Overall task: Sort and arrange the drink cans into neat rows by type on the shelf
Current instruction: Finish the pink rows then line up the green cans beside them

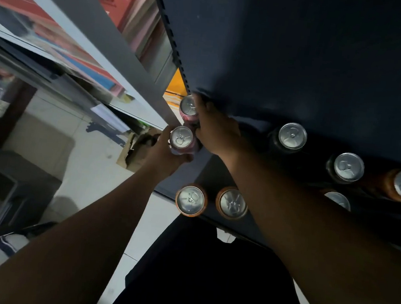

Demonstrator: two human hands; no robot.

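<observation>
Left hand (168, 148) fingers curl round a can (181, 136) at the shelf's (207, 169) left edge. Right hand (215, 131) partly hides the rear can (188, 105); its fingers are blurred, grip unclear.

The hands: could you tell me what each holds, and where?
Left hand grips the near pink can round its side; right hand grips the far pink can by its side.

Left hand (162, 153) gripping front pink can (181, 137), right hand (215, 131) gripping rear pink can (188, 106), dark shelf (300, 75)
</observation>
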